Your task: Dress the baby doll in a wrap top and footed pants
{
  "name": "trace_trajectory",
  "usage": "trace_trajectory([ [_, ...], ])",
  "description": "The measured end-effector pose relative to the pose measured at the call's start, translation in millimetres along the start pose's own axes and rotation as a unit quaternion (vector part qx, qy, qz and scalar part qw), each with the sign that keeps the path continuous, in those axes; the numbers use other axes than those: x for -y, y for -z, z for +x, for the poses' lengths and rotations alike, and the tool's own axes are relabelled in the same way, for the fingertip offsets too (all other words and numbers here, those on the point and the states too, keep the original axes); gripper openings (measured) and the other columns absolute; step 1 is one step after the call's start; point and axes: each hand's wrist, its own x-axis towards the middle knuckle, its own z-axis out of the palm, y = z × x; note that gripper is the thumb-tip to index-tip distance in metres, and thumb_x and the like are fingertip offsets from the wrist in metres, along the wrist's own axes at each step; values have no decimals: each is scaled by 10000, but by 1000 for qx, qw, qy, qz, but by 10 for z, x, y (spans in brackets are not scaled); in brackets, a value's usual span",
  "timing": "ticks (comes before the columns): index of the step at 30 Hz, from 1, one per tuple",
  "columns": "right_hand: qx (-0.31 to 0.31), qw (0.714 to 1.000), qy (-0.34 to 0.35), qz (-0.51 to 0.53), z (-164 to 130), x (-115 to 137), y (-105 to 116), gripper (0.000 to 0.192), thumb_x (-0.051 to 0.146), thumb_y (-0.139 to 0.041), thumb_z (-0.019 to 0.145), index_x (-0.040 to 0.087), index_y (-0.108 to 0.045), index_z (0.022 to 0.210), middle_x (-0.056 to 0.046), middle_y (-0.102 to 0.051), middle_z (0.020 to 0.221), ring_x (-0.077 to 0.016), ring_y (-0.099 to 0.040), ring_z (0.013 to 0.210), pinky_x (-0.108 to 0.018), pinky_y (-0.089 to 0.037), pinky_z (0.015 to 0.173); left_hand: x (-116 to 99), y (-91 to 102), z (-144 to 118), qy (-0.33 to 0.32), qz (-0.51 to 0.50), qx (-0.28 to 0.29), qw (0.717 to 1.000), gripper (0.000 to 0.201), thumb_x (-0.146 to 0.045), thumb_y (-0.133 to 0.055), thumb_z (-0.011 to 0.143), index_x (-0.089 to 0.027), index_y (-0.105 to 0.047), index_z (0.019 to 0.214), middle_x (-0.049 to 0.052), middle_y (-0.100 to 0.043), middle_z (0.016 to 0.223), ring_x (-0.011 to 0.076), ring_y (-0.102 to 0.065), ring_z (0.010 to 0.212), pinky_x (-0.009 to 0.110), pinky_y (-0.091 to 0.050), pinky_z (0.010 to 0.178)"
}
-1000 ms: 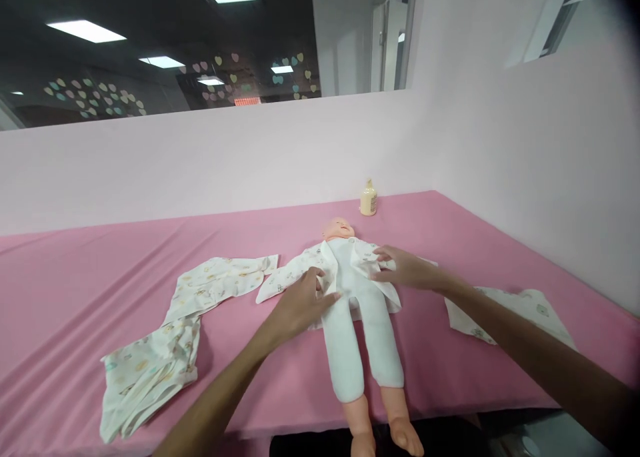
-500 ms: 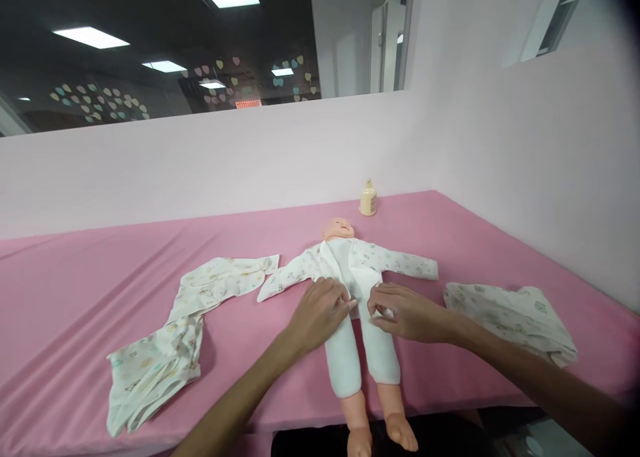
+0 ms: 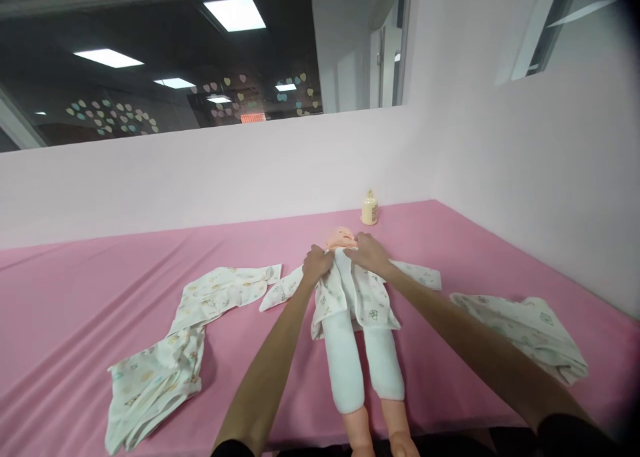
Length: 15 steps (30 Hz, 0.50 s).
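Note:
A baby doll (image 3: 343, 357) lies on its back, head toward the wall, feet over the table's near edge. It wears a white patterned baby jacket (image 3: 373, 300), whose front panels hang down over the body, with a narrow gap between them. My left hand (image 3: 317, 263) is closed on the jacket's edge by the doll's neck, on the left. My right hand (image 3: 367, 251) is closed on the opposite edge, beside the chin. The fingertips of both hands are partly hidden. Both jacket sleeves lie spread out sideways.
On the pink-covered table (image 3: 240, 357), patterned baby clothes (image 3: 165, 357) lie to the left. Another folded patterned cloth (image 3: 525, 330) lies to the right, near my forearm. A pale yellow bottle (image 3: 370, 209) stands at the back by the wall (image 3: 225, 177).
Both hands have moved up from the doll's waist to its neck and gripped the jacket edges. The jacket's front panels, earlier folded back, now lie down over the body.

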Motion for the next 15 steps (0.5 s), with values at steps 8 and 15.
trace_trajectory([
  [8, 33, 998, -8, -45, 188, 44, -103, 134, 197, -549, 799, 163, -655, 875, -158, -673, 971, -279, -637, 924, -304, -396, 708, 23, 148, 71, -21, 76, -1, 997, 280, -262, -425, 886, -128, -542, 1103, 215, -641, 1163, 334, -617, 1097, 382, -444, 830],
  [15, 27, 999, -34, 8, 258, -114, -8, 181, 171, -445, 844, 159, -612, 775, -58, -608, 730, -155, -537, 664, -253, -284, 570, 105, 522, 46, -51, 103, 15, 993, 190, -150, -519, 759, -158, -582, 937, 134, -668, 1002, 259, -629, 930, 290, -422, 695],
])
